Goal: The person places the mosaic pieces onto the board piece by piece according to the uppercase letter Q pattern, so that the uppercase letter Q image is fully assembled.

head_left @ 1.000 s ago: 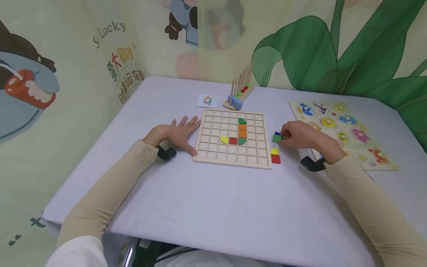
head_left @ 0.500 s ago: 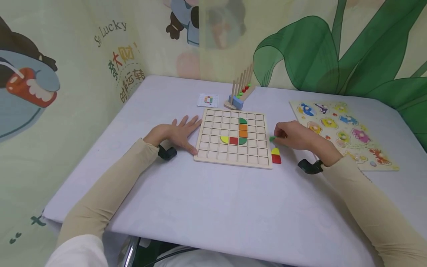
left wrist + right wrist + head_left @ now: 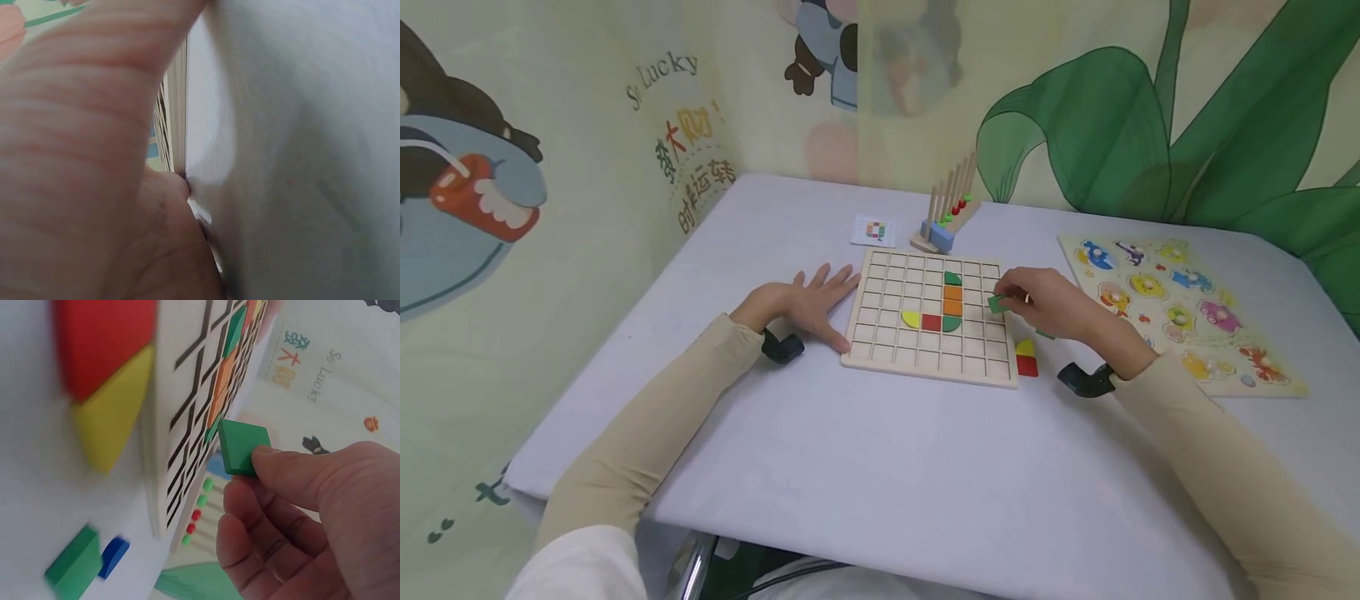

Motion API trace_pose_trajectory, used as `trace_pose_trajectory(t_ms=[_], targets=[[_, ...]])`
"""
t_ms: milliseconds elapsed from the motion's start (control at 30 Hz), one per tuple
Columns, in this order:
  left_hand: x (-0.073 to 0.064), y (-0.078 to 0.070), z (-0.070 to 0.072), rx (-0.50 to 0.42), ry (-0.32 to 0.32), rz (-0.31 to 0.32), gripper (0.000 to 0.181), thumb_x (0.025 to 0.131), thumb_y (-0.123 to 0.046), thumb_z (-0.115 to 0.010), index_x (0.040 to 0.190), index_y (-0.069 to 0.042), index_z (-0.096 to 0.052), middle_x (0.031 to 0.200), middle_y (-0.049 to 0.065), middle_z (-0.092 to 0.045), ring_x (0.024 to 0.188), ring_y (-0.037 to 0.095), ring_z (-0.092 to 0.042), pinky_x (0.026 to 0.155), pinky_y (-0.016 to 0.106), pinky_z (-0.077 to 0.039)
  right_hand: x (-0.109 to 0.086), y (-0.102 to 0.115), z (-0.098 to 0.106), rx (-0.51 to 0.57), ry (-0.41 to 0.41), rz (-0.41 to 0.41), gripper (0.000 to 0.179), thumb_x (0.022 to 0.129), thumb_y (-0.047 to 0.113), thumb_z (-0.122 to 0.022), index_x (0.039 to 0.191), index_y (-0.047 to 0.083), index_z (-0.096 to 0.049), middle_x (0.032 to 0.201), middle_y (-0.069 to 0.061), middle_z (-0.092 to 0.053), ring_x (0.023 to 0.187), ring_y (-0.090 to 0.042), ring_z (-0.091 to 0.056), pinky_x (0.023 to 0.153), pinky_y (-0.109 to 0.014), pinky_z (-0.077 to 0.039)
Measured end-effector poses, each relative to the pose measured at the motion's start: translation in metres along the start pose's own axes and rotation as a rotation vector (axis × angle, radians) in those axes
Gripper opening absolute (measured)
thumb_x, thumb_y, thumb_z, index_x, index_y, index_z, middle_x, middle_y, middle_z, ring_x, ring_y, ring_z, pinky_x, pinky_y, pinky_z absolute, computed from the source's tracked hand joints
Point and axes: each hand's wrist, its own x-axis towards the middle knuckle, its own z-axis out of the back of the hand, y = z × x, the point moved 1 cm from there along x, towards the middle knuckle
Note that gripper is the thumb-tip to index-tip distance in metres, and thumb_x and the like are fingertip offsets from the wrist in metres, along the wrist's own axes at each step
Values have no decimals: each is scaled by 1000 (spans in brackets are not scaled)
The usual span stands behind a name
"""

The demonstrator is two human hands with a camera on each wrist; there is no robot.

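My right hand (image 3: 1052, 304) pinches a green square tile (image 3: 244, 447) between thumb and fingers, over the right edge of the wooden grid board (image 3: 925, 376). On the board lie a green rounded tile (image 3: 952, 278), two orange tiles (image 3: 952, 307), another green rounded tile (image 3: 951, 323), a red tile (image 3: 931, 322) and a yellow rounded tile (image 3: 911, 319). With fingers spread, my left hand (image 3: 812, 308) rests at the board's left edge. Right of the board are a yellow tile (image 3: 1025, 347), a red tile (image 3: 1027, 367), a green tile (image 3: 75, 565) and a blue tile (image 3: 114, 556).
Behind the board lie a pattern card (image 3: 874, 231) and a wooden peg stand (image 3: 934, 237) with coloured beads. An animal knob puzzle (image 3: 1187, 312) lies at the right. A patterned curtain (image 3: 775, 108) backs the white table (image 3: 880, 467).
My right hand has picked up the green tile from beside the board and moved it left, over the board's right edge. The left hand stays put; the head view has shifted slightly.
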Motion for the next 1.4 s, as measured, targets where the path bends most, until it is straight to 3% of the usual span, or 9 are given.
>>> trace_pose_trajectory(t_ms=[333, 533, 833, 1133, 1400], targets=[[2, -1, 0, 10, 0, -1, 123, 79, -64, -68, 156, -16, 16, 161, 7, 26, 146, 36, 26, 114, 64, 10, 44, 39, -12, -43, 42, 33, 17, 94, 4, -63, 110, 1, -65, 98, -11, -68, 86, -24, -59, 81, -38, -54], [5, -2, 1, 19, 4, -4, 123, 79, -66, -67, 156, -18, 16, 161, 6, 26, 146, 35, 26, 114, 64, 10, 62, 55, -20, -21, 39, 6, 14, 93, 8, -66, 106, 4, -66, 95, -9, -68, 84, -23, -59, 78, -35, -53], [7, -2, 1, 31, 4, 11, 122, 80, -67, -66, 155, -18, 17, 161, 7, 26, 146, 36, 26, 114, 64, 10, 71, 63, -32, 1, 38, 12, 14, 93, 9, -65, 107, 4, -65, 101, -11, -69, 85, -22, -60, 78, -35, -53], [4, 1, 0, 31, 3, 7, 121, 81, -66, -66, 155, -17, 17, 161, 8, 26, 146, 36, 25, 115, 64, 9, 74, 72, -37, 59, -9, 60, 10, 92, 9, -66, 99, 2, -65, 91, -10, -68, 79, -22, -57, 76, -34, -50], [1, 3, -1, 17, 5, 7, 122, 80, -65, -66, 155, -17, 17, 161, 7, 26, 146, 36, 26, 115, 63, 9, 79, 75, -42, 53, 1, 18, 14, 93, 8, -65, 103, -1, -64, 96, -13, -69, 83, -22, -59, 79, -35, -51]])
